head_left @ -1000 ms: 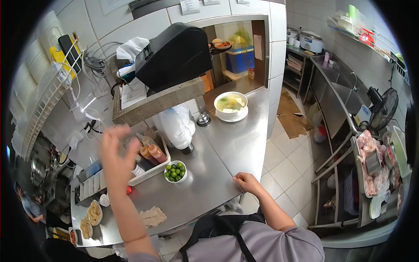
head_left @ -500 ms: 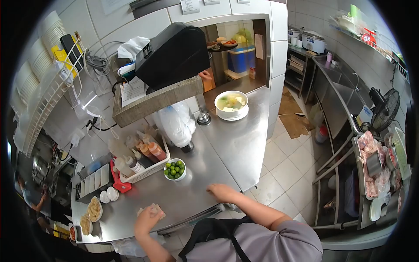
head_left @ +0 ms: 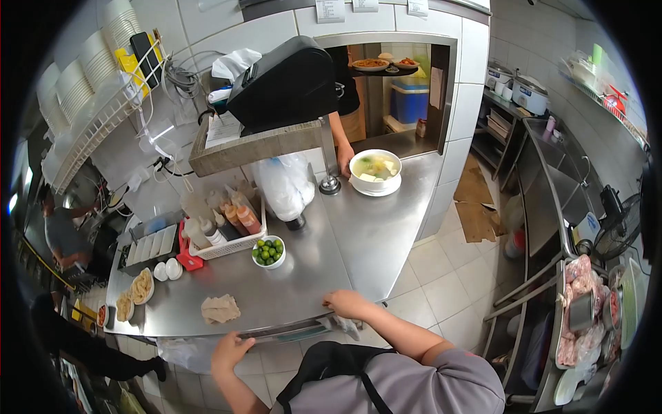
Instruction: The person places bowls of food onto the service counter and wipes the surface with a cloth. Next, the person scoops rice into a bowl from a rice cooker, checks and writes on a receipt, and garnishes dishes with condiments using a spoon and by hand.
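Observation:
On the steel counter lies a crumpled beige cloth [head_left: 221,309], with my left hand [head_left: 232,349] just in front of it at the counter's edge, its fingers apart and holding nothing. My right hand [head_left: 343,303] rests at the front edge further right, fingers curled; whether anything is in them is hidden. Beyond stands a white bowl of green limes [head_left: 268,252]. A white bowl of soup [head_left: 375,170] sits on a plate by the pass window, where another person's hand [head_left: 345,159] touches its left side.
A white basket of sauce bottles [head_left: 233,243] stands behind the limes. Bowls of pale food [head_left: 142,286] are at the left end. A black machine [head_left: 283,83] sits on a raised shelf. At far left a co-worker [head_left: 65,231] stands. Trays of meat [head_left: 579,310] are at right.
My left hand has let go of the cloth and moved back to the edge. Another person's arm has reached through the window to the soup bowl. The view has shifted.

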Demonstrator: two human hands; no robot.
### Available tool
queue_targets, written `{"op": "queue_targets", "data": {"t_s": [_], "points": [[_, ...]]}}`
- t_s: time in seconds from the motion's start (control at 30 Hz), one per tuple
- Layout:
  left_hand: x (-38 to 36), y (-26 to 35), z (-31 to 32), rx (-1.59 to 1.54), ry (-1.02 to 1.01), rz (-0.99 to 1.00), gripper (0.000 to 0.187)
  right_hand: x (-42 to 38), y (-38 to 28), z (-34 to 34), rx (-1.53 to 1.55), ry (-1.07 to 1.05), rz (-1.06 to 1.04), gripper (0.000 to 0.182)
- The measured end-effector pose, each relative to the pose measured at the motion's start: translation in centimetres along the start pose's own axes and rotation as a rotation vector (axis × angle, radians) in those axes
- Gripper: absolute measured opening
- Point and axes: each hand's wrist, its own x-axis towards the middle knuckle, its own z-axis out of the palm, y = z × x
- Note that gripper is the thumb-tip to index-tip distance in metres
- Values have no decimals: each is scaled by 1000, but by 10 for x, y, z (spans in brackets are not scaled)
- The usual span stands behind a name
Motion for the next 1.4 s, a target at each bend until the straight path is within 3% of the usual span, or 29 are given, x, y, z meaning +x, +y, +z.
{"op": "queue_targets", "data": {"t_s": [0.3, 0.63, 0.8, 1.03, 1.13, 1.17, 1.23, 1.3, 1.4], "points": [[-43, 66, 43, -2, -96, -12, 73, -46, 37, -13, 28, 42, 13, 19], [-85, 28, 55, -48, -83, -48, 73, -27, 18, -2, 47, 289, -151, 29], [-83, -37, 48, -41, -69, -95, 72, -6, -12, 16, 26, 244, -125, 28], [-92, -154, 10, 31, -42, -96, 76, 47, -72, 53, -18, 404, -7, 21], [-101, -236, 11, 5, 43, -128, 78, 70, -82, 70, -33, 496, -89, 18], [-109, -250, 2, -1, 13, -165, 77, 75, -93, 72, -38, 484, 12, 17], [-125, -269, -12, -85, -16, -232, 75, 86, -92, 84, 89, 616, -44, 14], [-136, -293, -23, -138, -18, -277, 74, 95, -94, 93, 135, 683, 52, 10], [-139, -331, -27, -129, -75, -292, 73, 104, -97, 101, -55, 709, 86, 9]]}}
